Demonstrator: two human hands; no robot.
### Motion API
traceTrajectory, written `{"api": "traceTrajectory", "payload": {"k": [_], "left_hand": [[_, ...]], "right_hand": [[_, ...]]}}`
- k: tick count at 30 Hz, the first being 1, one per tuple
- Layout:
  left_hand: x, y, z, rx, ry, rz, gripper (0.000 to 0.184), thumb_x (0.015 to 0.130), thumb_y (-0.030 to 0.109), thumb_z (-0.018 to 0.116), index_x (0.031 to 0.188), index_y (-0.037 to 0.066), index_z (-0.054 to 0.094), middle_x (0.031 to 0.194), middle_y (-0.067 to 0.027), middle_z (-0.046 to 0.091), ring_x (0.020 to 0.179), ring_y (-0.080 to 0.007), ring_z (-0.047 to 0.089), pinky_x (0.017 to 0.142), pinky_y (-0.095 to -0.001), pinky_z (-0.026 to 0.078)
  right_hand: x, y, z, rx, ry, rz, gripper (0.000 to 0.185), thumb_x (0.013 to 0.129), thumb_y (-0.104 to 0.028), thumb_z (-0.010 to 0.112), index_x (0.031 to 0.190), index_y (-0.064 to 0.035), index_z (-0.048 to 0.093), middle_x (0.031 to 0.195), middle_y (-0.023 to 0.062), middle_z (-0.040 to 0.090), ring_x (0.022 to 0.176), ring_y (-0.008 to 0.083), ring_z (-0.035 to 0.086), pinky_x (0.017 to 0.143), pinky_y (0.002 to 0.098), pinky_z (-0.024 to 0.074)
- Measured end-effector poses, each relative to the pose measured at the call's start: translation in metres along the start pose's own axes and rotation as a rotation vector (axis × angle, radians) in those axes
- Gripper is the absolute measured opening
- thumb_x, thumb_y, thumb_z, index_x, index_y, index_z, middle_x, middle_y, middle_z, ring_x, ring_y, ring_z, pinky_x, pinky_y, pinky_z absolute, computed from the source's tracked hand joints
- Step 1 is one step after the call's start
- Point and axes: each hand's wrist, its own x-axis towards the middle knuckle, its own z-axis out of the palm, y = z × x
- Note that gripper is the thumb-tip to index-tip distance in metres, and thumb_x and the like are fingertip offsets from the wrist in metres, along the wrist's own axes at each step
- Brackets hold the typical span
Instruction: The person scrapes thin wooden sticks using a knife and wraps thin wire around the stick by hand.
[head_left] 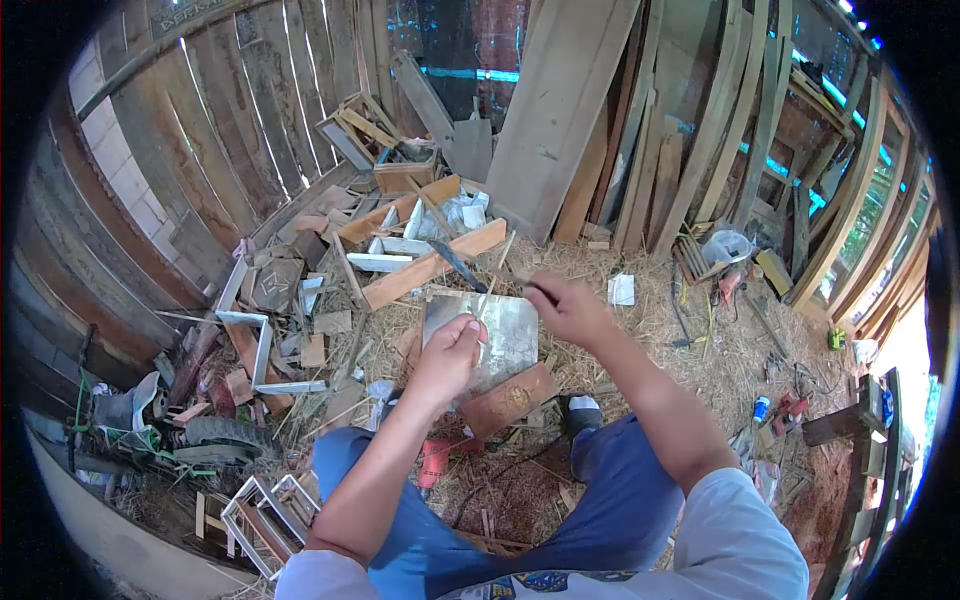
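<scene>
My left hand is closed around the lower part of a thin wooden stick, which points up and away from me. My right hand grips the dark handle of a knife; its long dark blade reaches left and appears to cross the stick. Below both hands lies a flat greyish board with a shiny, worn surface. A brown wooden block sits at its near edge, between my legs. Where blade and stick meet is too small to make out clearly.
Straw and wood scraps cover the ground. Planks and white-painted frames lie to the left, beside a small wheeled machine. Long boards lean on the back wall. A red tool lies near my left leg.
</scene>
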Motion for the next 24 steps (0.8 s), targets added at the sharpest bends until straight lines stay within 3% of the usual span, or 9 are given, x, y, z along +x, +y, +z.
{"api": "traceTrajectory", "payload": {"k": [2,9,14,18,19,21,24], "left_hand": [[0.000,0.002,0.001,-0.005,-0.004,0.006,0.026,0.112,0.025,0.045,0.097,0.008,0.057,0.059,0.0061,0.039,0.045,-0.0060,0.028,0.041,-0.0274,0.021],[0.001,-0.005,0.004,0.229,0.062,0.205,0.028,0.112,0.023,0.045,0.091,0.009,0.057,0.061,0.0074,0.038,0.054,-0.0047,0.033,0.050,-0.0266,0.026],[-0.001,0.011,0.005,0.104,0.058,0.047,0.028,0.111,0.022,0.045,0.089,0.008,0.056,0.064,0.0061,0.040,0.057,-0.0054,0.036,0.053,-0.0270,0.029],[-0.012,0.021,0.006,0.003,-0.004,-0.003,0.029,0.111,0.021,0.044,0.088,0.008,0.056,0.066,0.0051,0.042,0.060,-0.0059,0.036,0.056,-0.0273,0.032],[-0.013,0.018,0.006,-0.006,-0.001,0.007,0.029,0.111,0.021,0.044,0.088,0.008,0.056,0.066,0.0051,0.042,0.060,-0.0059,0.036,0.056,-0.0273,0.032],[-0.012,0.009,0.004,-0.027,-0.013,0.042,0.027,0.112,0.027,0.046,0.095,0.009,0.058,0.060,0.0060,0.041,0.044,-0.0065,0.032,0.040,-0.0268,0.024],[-0.014,0.018,-0.003,-0.152,-0.017,-0.076,0.028,0.112,0.027,0.044,0.096,0.009,0.058,0.061,0.0049,0.043,0.044,-0.0070,0.032,0.039,-0.0266,0.025]], "right_hand": [[0.001,-0.014,0.008,-0.071,-0.135,-0.088,0.021,0.100,-0.033,0.063,0.102,-0.0119,0.067,0.080,0.0179,0.068,0.074,0.0401,0.068,0.065,0.0494,0.0529],[0.002,-0.027,0.000,-0.178,-0.168,-0.215,0.022,0.098,-0.035,0.064,0.094,-0.0129,0.062,0.072,0.0144,0.067,0.067,0.0385,0.067,0.057,0.0508,0.0505],[0.013,-0.016,0.001,-0.274,-0.141,-0.280,0.023,0.098,-0.036,0.064,0.095,-0.0131,0.063,0.073,0.0128,0.068,0.067,0.0362,0.068,0.056,0.0483,0.0514],[0.033,0.033,-0.025,-0.361,0.095,0.114,0.023,0.100,-0.035,0.062,0.104,-0.0131,0.066,0.078,0.0152,0.070,0.072,0.0391,0.069,0.062,0.0491,0.0526],[0.030,0.044,-0.032,-0.370,0.094,0.103,0.023,0.100,-0.035,0.062,0.104,-0.0131,0.066,0.078,0.0152,0.070,0.072,0.0391,0.069,0.062,0.0491,0.0526],[0.021,0.059,-0.039,-0.246,0.198,0.163,0.023,0.102,-0.035,0.061,0.105,-0.0122,0.066,0.079,0.0186,0.069,0.075,0.0424,0.068,0.064,0.0507,0.0517],[0.007,0.023,-0.031,-0.177,0.179,0.151,0.025,0.102,-0.034,0.060,0.103,-0.0104,0.067,0.080,0.0209,0.068,0.078,0.0441,0.068,0.064,0.0507,0.0516]]}}
